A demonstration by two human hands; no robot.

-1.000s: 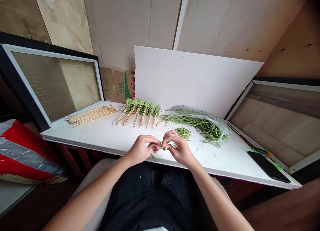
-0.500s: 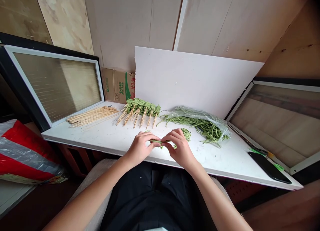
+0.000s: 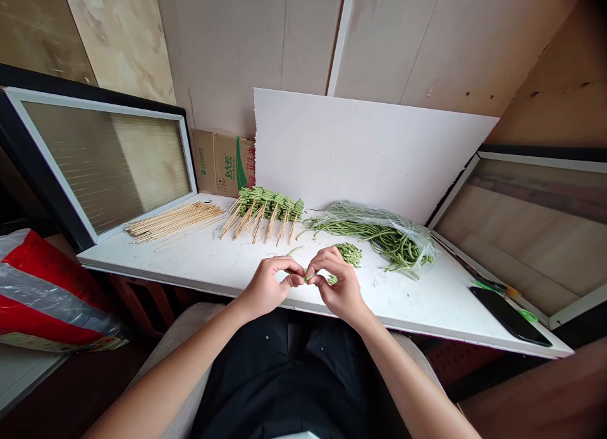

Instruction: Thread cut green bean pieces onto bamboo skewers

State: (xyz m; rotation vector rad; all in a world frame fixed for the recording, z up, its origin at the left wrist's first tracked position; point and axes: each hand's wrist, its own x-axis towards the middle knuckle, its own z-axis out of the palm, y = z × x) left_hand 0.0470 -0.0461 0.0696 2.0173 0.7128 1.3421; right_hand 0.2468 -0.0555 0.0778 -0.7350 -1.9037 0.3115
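Just above the table's front edge, my left hand (image 3: 269, 286) and my right hand (image 3: 337, 283) meet fingertip to fingertip. Both pinch a green long bean (image 3: 307, 278), mostly covered by the fingers. Beside my right hand lies a heap of short bean pieces (image 3: 349, 254). A thin bean strand (image 3: 294, 250) rests on the table behind my left hand. Farther back, skewered bean bundles (image 3: 272, 205) are stacked with their sticks pointing toward me. Long uncut beans (image 3: 396, 244) spill from a clear plastic bag (image 3: 420, 236) at the back right.
Loose bamboo skewers (image 3: 173, 222) lie at the left on the white table (image 3: 190, 262). A black phone (image 3: 509, 315) and scissors (image 3: 488, 279) are at the right end. A cardboard box (image 3: 222, 164) and white board (image 3: 370, 154) stand behind. Framed glass panels (image 3: 109, 167) flank the table.
My fingertips have tilted and lowered slightly, and less of the bean shows between them. More of the thin strand behind my left hand and of the bean-piece heap is visible.
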